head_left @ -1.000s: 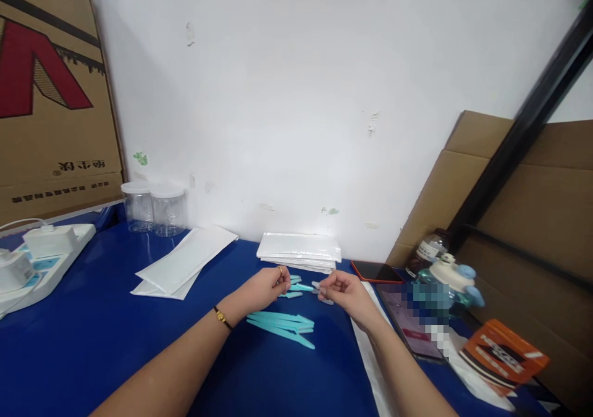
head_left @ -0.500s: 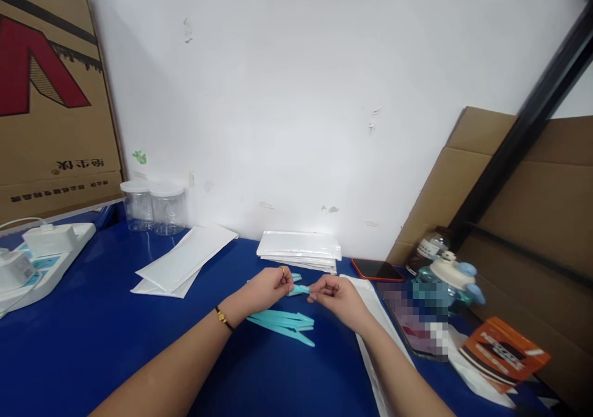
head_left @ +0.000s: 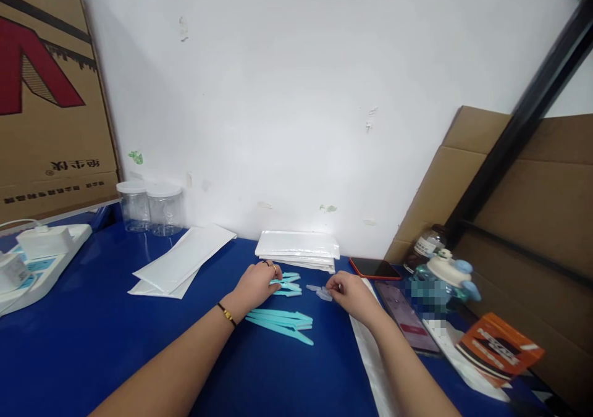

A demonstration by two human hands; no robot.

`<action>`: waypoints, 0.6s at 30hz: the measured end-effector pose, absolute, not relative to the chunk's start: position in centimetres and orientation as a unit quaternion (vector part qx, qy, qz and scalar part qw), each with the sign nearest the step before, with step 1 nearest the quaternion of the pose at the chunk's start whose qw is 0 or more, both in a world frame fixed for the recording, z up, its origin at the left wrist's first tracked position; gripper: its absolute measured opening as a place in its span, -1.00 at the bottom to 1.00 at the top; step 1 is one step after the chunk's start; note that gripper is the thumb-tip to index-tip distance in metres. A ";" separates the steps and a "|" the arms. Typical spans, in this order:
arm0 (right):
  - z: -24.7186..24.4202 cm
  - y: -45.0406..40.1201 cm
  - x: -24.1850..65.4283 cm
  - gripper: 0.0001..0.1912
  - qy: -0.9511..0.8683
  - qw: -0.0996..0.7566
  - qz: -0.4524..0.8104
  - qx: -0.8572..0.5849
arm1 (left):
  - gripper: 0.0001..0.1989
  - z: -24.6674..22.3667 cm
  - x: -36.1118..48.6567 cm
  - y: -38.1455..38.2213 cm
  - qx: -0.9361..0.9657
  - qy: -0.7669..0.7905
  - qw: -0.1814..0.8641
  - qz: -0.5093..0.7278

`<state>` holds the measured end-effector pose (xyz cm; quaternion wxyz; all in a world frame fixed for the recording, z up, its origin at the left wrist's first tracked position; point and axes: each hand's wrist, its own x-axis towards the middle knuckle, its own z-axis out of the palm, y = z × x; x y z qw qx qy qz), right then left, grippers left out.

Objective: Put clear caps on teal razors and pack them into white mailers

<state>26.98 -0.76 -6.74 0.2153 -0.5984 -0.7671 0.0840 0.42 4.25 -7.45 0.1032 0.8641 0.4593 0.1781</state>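
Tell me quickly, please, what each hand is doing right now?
Left hand: resting on teal sticks; grip cannot be told.
Right hand: fingertips pinching a small clear cap.

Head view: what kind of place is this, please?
Probably a small packing or assembly bench. Stacked white pouches, loose turquoise plastic sticks between the hands on the blue table, and cardboard cartons against the wall suggest it.

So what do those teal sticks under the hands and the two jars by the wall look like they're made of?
The teal sticks look like moulded plastic: one even colour, thin, smooth, with a slight sheen. The left hand rests on a few more of them. The jars seem to be clear plastic with whitish lids; you can see through them, though glass can't be ruled out. The table has a glossy blue surface.
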 end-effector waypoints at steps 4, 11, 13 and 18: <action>-7.5 -0.8 26.2 -0.89 -0.774 0.176 0.078 -0.603 | -0.83 -6.4 0.9 3.0 0.876 0.425 0.118 0.193; -8.1 -0.6 25.6 -0.91 -0.781 0.137 0.033 -0.609 | -0.92 -5.4 1.5 1.0 0.904 0.387 0.156 0.088; -8.0 -0.7 25.4 -0.91 -0.783 0.140 0.023 -0.605 | -0.95 -5.6 1.5 1.1 0.911 0.380 0.134 0.086; -7.4 -1.1 25.2 -0.92 -0.780 0.187 0.056 -0.595 | -0.88 -6.2 1.4 1.7 0.924 0.359 0.101 0.087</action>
